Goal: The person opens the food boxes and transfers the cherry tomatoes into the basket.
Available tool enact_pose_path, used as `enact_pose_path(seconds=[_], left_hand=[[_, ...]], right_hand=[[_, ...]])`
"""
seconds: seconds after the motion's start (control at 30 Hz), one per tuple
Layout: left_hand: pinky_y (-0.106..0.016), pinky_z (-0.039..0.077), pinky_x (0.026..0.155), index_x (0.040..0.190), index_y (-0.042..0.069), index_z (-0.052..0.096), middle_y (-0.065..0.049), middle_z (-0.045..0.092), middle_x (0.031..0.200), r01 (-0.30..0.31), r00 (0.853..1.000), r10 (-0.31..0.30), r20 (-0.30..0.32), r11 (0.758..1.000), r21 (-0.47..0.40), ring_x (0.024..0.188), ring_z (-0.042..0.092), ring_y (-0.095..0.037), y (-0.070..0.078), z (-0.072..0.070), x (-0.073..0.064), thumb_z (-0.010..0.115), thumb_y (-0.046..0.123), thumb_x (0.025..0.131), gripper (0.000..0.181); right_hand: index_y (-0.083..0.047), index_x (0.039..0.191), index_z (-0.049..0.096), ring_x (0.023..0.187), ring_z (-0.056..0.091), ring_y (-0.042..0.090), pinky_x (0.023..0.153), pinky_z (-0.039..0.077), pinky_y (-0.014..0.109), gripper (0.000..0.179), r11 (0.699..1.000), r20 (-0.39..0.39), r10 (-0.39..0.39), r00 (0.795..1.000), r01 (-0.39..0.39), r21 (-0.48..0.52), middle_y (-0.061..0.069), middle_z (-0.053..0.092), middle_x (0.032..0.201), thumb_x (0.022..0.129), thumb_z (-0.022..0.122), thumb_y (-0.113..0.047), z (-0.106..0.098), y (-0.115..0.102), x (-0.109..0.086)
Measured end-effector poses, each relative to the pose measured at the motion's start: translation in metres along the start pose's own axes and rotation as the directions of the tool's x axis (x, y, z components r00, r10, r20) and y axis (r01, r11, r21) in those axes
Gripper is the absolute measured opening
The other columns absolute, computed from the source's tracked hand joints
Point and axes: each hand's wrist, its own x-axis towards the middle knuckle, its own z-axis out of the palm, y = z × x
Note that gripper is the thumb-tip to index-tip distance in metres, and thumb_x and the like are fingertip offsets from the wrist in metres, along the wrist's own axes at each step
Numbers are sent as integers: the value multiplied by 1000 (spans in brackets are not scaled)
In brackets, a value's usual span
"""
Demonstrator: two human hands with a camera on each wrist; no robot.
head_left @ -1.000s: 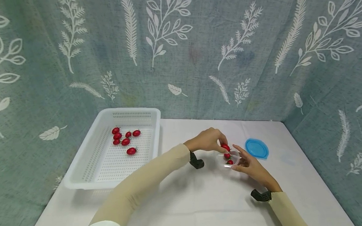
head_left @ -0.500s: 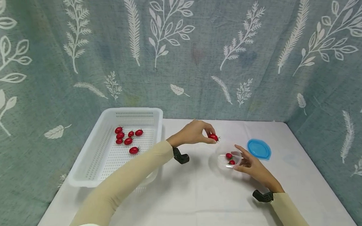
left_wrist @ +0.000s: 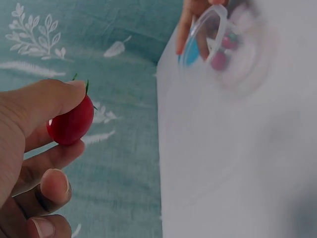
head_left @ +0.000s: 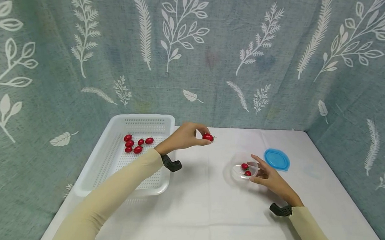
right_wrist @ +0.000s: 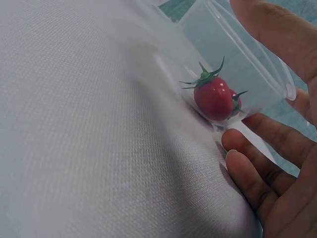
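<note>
Between its thumb and fingertips, my left hand (head_left: 187,136) pinches a red cherry tomato (left_wrist: 73,121) with a green stem, held in the air just right of the white basket. My right hand (head_left: 274,181) holds a small clear plastic tub (right_wrist: 257,74) from the right side, thumb at its rim and fingers low against it. Two cherry tomatoes (right_wrist: 213,99) lie inside the tub, one partly behind the other in the right wrist view. Several more cherry tomatoes (head_left: 138,149) lie in the white perforated basket (head_left: 94,167) at the left, part of which my left forearm covers.
A blue lid (head_left: 277,159) lies on the white-covered table (head_left: 215,208), behind and right of the tub. Patterned green-grey cloth (head_left: 190,62) hangs along the back and both sides of the table.
My left hand has moved left and up, away from the tub, carrying the cherry tomato. The right hand stays at the tub. My left forearm now hides the nearest tomato in the basket.
</note>
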Motion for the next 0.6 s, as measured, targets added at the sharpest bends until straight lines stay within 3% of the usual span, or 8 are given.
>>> enact_pose_path(seconds=[0.27, 0.47, 0.6], left_hand=[[-33, 44, 61, 105, 31, 75, 16, 71, 98, 35, 994, -34, -102, 999, 3, 62, 52, -16, -23, -26, -32, 82, 40, 89, 20], [-34, 44, 60, 110, 30, 74, 13, 70, 103, 111, 985, -110, -129, 994, 1, 61, 50, -18, -38, -41, -59, 79, 44, 91, 24], [-36, 45, 60, 111, 31, 74, 12, 70, 105, 173, 974, -170, -147, 985, 11, 64, 51, -20, -49, -49, -76, 79, 46, 90, 26]], right_hand=[[-39, 162, 28, 98, 59, 30, 81, 51, 33, 89, 1000, -3, 10, 1000, -10, 4, 14, 61, 122, 91, 81, -31, -1, 2, 0], [-38, 163, 27, 98, 58, 31, 81, 51, 32, 89, 1000, 9, -1, 1000, 1, 20, 15, 59, 127, 92, 80, -30, -1, 1, 0], [-34, 163, 27, 98, 57, 29, 82, 51, 33, 89, 1000, 9, 3, 1000, -3, 16, 15, 59, 119, 92, 80, -31, 0, 1, 1]])
